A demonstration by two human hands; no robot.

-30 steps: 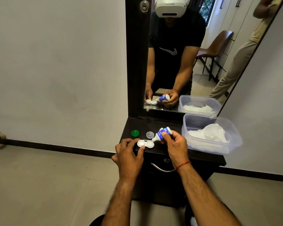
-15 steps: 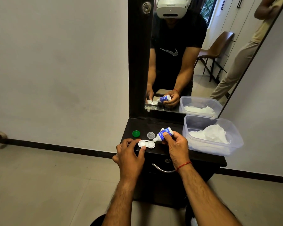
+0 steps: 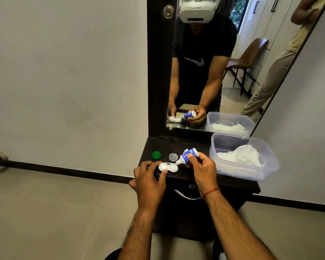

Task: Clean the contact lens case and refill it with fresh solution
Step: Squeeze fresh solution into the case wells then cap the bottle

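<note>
Gripping a small blue-labelled solution bottle, the right hand held it tilted, nozzle pointing down and left, with the thumb pressed against the label and the fingers curled round the far side. The white nozzle tip sat just at the right-hand edge of the contact lens case, over its right well; whether liquid was coming out could not be told. The case, white with 2 round wells side by side, lay open on the dark dresser top near its front edge. The left hand steadied it, thumb tip touching the case's front rim below the left well and the fingers arched over the case's left end, so the case was pinched lightly between them.

Behind the case, on the same surface, a green cap lay to the left and a clear cap just to its right, both apart from the case. A clear plastic tub holding crumpled white tissue stood at the right end of the top, close to the right hand but not touching it. A red thread circled the right wrist. The mirror above repeated the hands, bottle and tub.
</note>
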